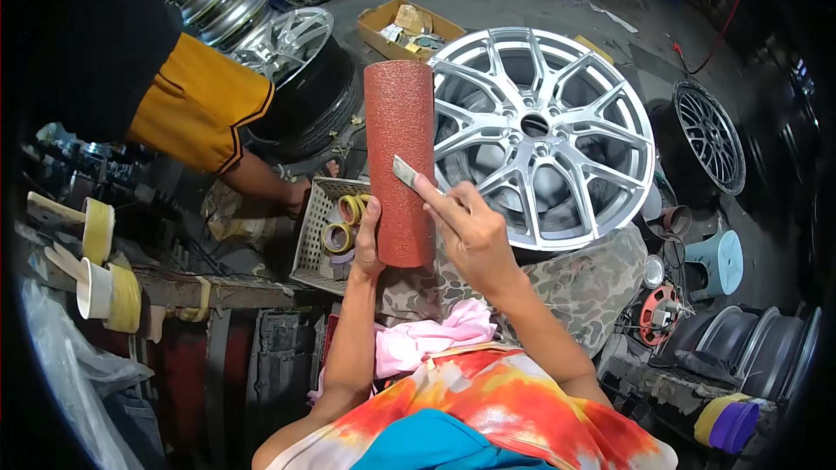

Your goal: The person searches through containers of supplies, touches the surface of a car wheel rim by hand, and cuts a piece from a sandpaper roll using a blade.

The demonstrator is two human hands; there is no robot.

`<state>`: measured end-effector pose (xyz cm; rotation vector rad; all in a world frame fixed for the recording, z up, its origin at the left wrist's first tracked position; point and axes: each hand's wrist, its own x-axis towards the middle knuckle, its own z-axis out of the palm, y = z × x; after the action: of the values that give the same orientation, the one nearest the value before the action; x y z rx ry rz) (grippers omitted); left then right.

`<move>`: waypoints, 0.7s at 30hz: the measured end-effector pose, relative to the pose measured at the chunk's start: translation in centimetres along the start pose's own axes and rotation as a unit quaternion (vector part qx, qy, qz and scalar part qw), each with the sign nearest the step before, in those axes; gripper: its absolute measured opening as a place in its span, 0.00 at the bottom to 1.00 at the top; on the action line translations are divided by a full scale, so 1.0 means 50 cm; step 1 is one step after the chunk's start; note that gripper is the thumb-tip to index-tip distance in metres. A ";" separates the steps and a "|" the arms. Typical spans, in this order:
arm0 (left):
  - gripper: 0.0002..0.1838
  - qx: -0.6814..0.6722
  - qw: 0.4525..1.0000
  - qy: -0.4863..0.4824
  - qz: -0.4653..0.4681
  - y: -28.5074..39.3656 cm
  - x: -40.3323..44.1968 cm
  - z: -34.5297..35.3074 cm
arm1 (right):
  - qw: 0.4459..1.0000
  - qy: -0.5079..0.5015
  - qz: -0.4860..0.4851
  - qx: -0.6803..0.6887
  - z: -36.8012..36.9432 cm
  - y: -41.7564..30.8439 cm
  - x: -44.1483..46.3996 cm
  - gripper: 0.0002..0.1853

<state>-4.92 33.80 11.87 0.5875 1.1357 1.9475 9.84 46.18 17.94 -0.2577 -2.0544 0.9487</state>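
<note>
A thick upright roll of red, rough-surfaced sandpaper stands in front of me. My left hand grips it low on its left side, with the thumb up along the edge and the other fingers hidden behind. In my right hand a small flat, pale blade is pinched, its face resting at the middle of the roll. Just beyond that hand, a silver multi-spoke wheel rim lies face up.
Left of the roll, a basket holds several tape rolls. Behind is a cardboard box. Another person's yellow shorts and leg are at left. A blue stool and a black rim stand right.
</note>
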 end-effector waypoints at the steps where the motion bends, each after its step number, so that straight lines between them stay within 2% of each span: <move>1: 0.40 0.015 1.000 0.002 0.009 -0.004 0.002 -0.004 | 1.000 -0.017 0.003 -0.010 0.011 0.006 -0.007 0.28; 2: 0.40 0.011 1.000 0.010 0.008 -0.010 0.005 -0.016 | 1.000 -0.025 0.005 -0.008 0.012 0.006 -0.016 0.28; 4: 0.39 -0.018 0.998 -0.050 -0.020 -0.019 -0.003 -0.047 | 0.998 -0.045 0.023 -0.043 0.011 -0.005 -0.054 0.30; 6: 0.39 0.019 0.998 -0.059 -0.021 -0.012 -0.002 -0.044 | 0.998 -0.039 0.033 -0.032 0.017 -0.004 -0.061 0.30; 8: 0.40 -0.009 1.000 0.019 -0.023 -0.010 -0.005 -0.023 | 0.999 -0.004 0.017 -0.035 0.026 -0.003 -0.044 0.29; 11: 0.42 0.002 0.999 0.049 0.002 -0.016 -0.007 -0.028 | 0.999 -0.012 0.018 -0.043 0.038 -0.003 0.008 0.28; 14: 0.41 0.066 0.996 0.055 0.020 -0.007 -0.023 -0.047 | 0.999 -0.026 0.024 -0.038 0.050 -0.018 -0.034 0.27; 16: 0.41 0.025 0.998 0.049 0.015 -0.002 -0.030 -0.067 | 0.998 -0.047 0.030 -0.019 0.051 -0.019 -0.050 0.27; 18: 0.41 -0.009 0.999 0.038 0.001 0.007 -0.039 -0.067 | 0.998 -0.055 0.000 -0.019 0.064 -0.014 -0.036 0.30; 21: 0.41 0.046 0.998 0.050 0.002 0.028 -0.053 -0.080 | 0.997 -0.073 -0.002 -0.002 0.087 -0.003 0.039 0.30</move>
<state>-6.77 29.21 11.14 0.5458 1.2925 1.9545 5.32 44.71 17.68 -0.1913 -2.1890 0.9857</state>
